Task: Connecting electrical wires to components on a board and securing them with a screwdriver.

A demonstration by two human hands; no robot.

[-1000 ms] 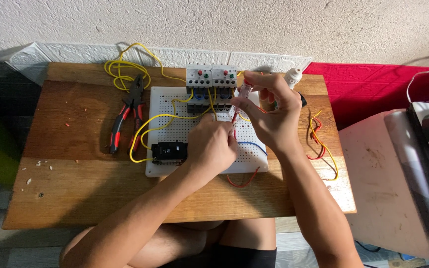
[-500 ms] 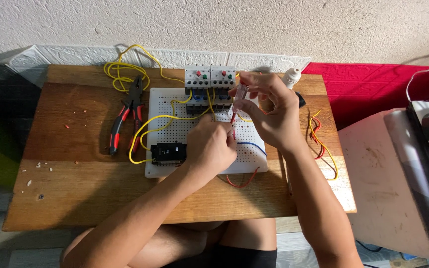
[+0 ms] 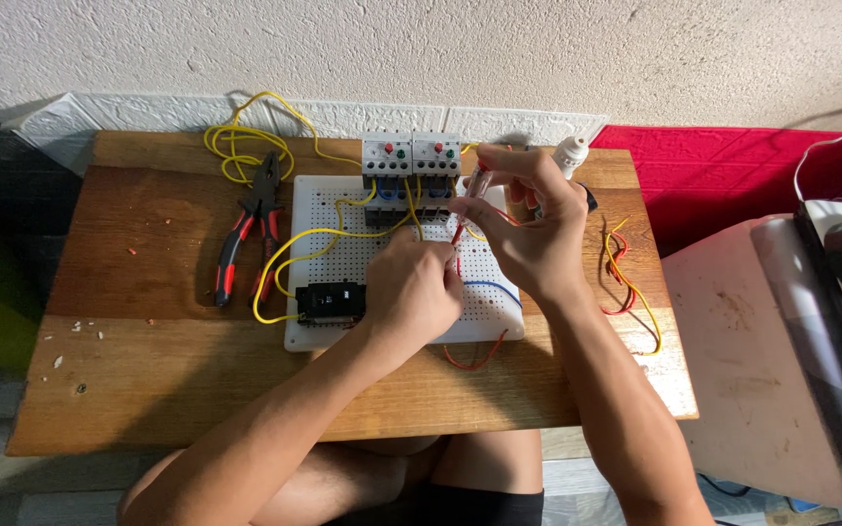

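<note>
White perforated plastic mounting board (image 3: pixel 343 248) lay mid-table on the worn wooden table (image 3: pixel 148 370) | two grey relay blocks (image 3: pixel 411 156) with red and green buttons at the board's far edge | left hand (image 3: pixel 411 292) curled shut on a red wire (image 3: pixel 457 234) over the board | right hand (image 3: pixel 528 229) pinched a clear-handled tester screwdriver (image 3: pixel 475 182) above it | red-handled pliers (image 3: pixel 246 229) lay left of the board

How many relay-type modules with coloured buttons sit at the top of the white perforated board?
2: the left module and the right module, side by side at the perforated board's top edge. The hands may hide other parts.
</note>
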